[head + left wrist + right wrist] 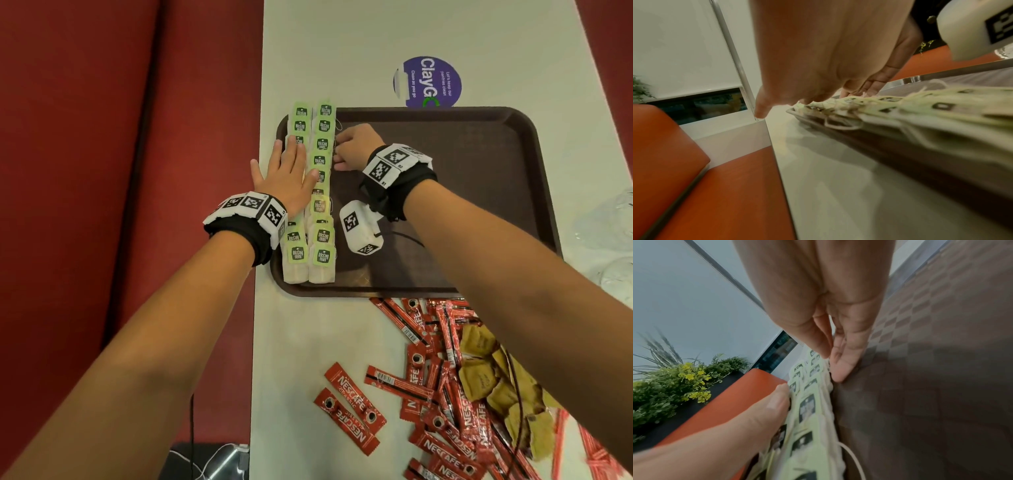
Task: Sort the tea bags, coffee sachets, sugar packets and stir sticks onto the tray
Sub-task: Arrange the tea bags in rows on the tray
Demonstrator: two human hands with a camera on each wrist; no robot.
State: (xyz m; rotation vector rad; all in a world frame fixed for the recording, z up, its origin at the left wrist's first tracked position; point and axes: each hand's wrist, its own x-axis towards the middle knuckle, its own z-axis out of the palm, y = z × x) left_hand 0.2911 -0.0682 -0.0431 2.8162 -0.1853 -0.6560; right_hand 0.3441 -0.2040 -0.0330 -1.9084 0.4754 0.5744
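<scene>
Two rows of green-tagged tea bags [323, 236] lie along the left side of the brown tray [462, 192]. My left hand [291, 164] lies flat, fingers straight, pressing on the left row. My right hand [342, 150] stands on the tray beside the right row, its straight fingers [840, 369] touching that row's edge. In the left wrist view the left hand [818, 65] hovers over blurred tea bags [900, 110]. Red coffee sachets [349, 407], brown sugar packets [486, 377] and thin red-striped sticks [596, 452] lie on the table in front of the tray.
A round purple sticker [428, 82] is on the white table behind the tray. A red bench [137, 171] runs along the table's left edge. Clear plastic [613, 233] sits at the right edge. A green plant [674, 386] stands beyond the bench.
</scene>
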